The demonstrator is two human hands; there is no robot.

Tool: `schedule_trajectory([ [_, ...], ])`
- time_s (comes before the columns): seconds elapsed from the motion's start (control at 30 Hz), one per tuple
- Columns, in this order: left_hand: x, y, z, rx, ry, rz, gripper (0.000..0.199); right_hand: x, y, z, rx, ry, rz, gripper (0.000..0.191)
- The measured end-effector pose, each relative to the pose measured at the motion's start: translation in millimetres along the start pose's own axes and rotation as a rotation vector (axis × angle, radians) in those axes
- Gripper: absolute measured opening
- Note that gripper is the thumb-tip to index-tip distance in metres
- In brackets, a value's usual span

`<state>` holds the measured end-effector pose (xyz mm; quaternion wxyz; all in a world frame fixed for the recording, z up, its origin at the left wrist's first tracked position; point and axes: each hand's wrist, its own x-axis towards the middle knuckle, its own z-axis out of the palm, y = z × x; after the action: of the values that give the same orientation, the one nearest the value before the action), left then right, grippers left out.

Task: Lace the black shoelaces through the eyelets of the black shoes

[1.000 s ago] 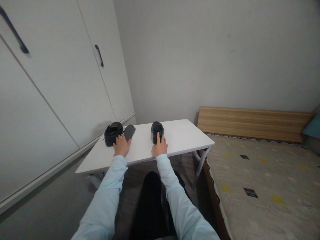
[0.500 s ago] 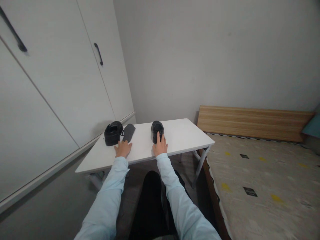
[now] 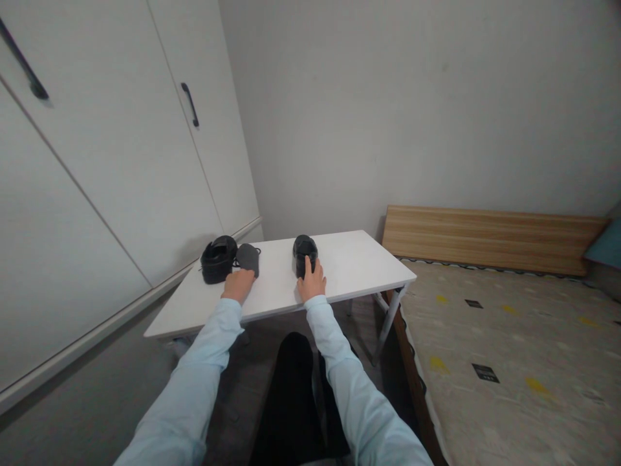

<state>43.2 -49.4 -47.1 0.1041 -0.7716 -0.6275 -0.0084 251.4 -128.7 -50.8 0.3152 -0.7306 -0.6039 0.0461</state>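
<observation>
Insole (image 3: pixel 249 257) at a new angle, now seemingly in the left hand (image 3: pixel 239 285)

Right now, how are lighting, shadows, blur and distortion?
Head view, lighting: dim, no strong glare on the white table; head view, shadow: a soft one on the white cabinet beside the left black shoe; head view, sharpness: fine detail lost in the right black shoe; head view, distortion: wide-angle stretch toward the edges.
</observation>
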Motion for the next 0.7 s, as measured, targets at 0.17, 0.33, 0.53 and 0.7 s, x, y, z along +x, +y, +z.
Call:
schedule_trajectory([
  [0.17,-1,0,-3.7,0.008,0.018,0.065,0.031,5,2,-4,0.009,0.019,-0.045,0.066],
  [0.33,-4,4,-6.2,-0.001,0.112,-0.002,0.031,10,1,-7,-0.002,0.012,-0.074,0.063],
  [0.53,2,17,-22.1,-0.04,0.339,-0.184,0.03,14,2,-10,0.004,-0.009,-0.104,0.061],
  [0.7,6,40,-35.9,-0.05,0.419,-0.097,0.028,14,3,-9,-0.01,0.004,-0.113,0.061],
])
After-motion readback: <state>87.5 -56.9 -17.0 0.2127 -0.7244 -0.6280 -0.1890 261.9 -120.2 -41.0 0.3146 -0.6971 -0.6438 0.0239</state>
